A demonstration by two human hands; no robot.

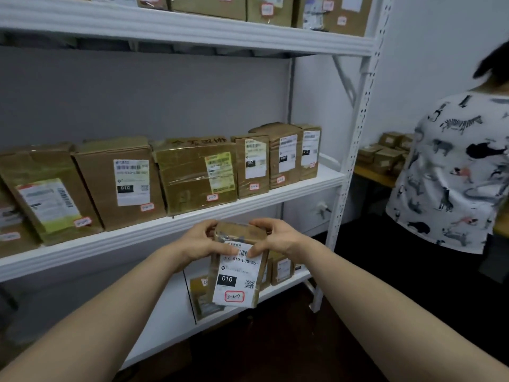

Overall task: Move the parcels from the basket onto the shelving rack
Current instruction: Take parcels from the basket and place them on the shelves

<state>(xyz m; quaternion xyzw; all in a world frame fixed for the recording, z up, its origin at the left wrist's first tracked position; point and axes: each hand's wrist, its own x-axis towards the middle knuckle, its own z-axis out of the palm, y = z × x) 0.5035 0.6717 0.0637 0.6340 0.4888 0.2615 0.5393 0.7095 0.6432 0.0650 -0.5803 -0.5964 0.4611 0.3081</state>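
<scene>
A small brown parcel (236, 267) with a white label marked 010 and a red-framed sticker hangs upright in front of the white shelving rack (176, 219), just below its middle shelf. My left hand (199, 239) grips the parcel's upper left side. My right hand (278, 238) grips its upper right, thumb on the label. The basket is out of sight.
Several labelled cardboard boxes (192, 175) stand in a row on the middle shelf, with a gap at its right end. More boxes fill the top shelf (275, 12) and the lower shelf (281, 271). A person in a patterned shirt (451, 172) stands at the right by a table of parcels (385, 155).
</scene>
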